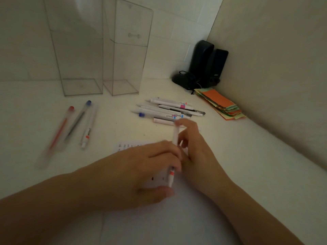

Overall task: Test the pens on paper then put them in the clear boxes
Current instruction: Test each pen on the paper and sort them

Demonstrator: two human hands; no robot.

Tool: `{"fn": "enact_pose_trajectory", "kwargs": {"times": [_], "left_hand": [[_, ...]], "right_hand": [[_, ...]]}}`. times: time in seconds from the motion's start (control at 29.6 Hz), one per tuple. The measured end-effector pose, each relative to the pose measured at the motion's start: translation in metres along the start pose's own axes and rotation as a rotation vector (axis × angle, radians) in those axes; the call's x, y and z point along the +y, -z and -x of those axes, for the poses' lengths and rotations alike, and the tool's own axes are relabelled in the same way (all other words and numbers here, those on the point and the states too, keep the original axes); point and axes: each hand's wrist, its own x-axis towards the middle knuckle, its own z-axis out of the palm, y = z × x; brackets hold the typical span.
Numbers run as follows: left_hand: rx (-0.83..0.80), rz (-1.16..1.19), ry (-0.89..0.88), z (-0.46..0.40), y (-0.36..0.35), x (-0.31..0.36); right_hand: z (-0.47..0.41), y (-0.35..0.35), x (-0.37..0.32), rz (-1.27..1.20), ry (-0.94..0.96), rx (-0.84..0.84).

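A white pen with an orange band (172, 167) stands nearly upright over the paper (159, 218), tip down. My left hand (141, 170) grips its lower part, and my right hand (192, 147) holds its upper barrel, one finger near the top end. Two small dark marks show on the paper just left of the tip. Several white pens lie in a pile (168, 110) behind my hands. Off to the left lie a red-capped pen (60, 129), a blue-capped pen (79, 119) and a white pen (88, 129). Two tall clear boxes (77, 50) (127, 50) stand upright at the back.
Black speakers with a tangled cable (205, 68) fill the back right corner. A stack of coloured paper slips (221, 105) lies in front of them. A wall runs along the right side. The white tabletop (247, 156) spreads around the paper.
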Motion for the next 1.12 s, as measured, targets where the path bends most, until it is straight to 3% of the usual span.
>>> {"fn": "enact_pose_trajectory", "kwargs": {"times": [0.07, 0.2, 0.34, 0.41, 0.47, 0.54, 0.61, 0.68, 0.74, 0.88, 0.98, 1.05, 1.12], "left_hand": [[-0.036, -0.049, 0.107, 0.004, 0.005, -0.009], [0.117, -0.212, 0.463, 0.009, 0.013, -0.032], [0.213, -0.455, 0.681, 0.007, 0.015, -0.038], [0.221, -0.534, 0.687, 0.013, 0.016, -0.042], [0.108, -0.691, 0.673, 0.017, 0.018, -0.048], [0.007, -0.73, 0.784, 0.017, 0.02, -0.049], [0.058, -0.714, 0.875, 0.017, 0.022, -0.048], [0.119, -0.781, 0.887, 0.019, 0.02, -0.053], [0.171, -0.83, 0.861, 0.023, 0.019, -0.059], [0.186, -0.827, 0.74, 0.019, 0.022, -0.05], [0.176, -0.695, 0.506, 0.011, 0.019, -0.035], [0.103, -0.525, 0.372, 0.007, 0.015, -0.025], [0.076, -0.345, 0.298, 0.007, 0.009, -0.02]], "right_hand": [[-0.002, 0.006, 0.012, 0.101, -0.069, 0.052], [-0.01, 0.019, 0.038, 0.283, -0.331, -0.031], [-0.012, 0.015, 0.037, 0.282, -0.339, -0.11], [-0.013, 0.016, 0.035, 0.293, -0.354, -0.059], [-0.013, 0.014, 0.036, 0.373, -0.367, -0.047], [-0.013, 0.011, 0.038, 0.425, -0.348, -0.101], [-0.013, 0.01, 0.038, 0.403, -0.345, -0.151], [-0.013, 0.011, 0.039, 0.394, -0.297, -0.086], [-0.013, 0.013, 0.036, 0.445, -0.214, 0.0], [-0.014, 0.014, 0.028, 0.584, -0.142, -0.029], [-0.012, 0.022, 0.014, 0.362, -0.16, 0.079], [-0.009, 0.028, 0.004, -0.046, -0.27, 0.162], [-0.003, 0.03, -0.009, -0.535, -0.364, 0.076]]}}
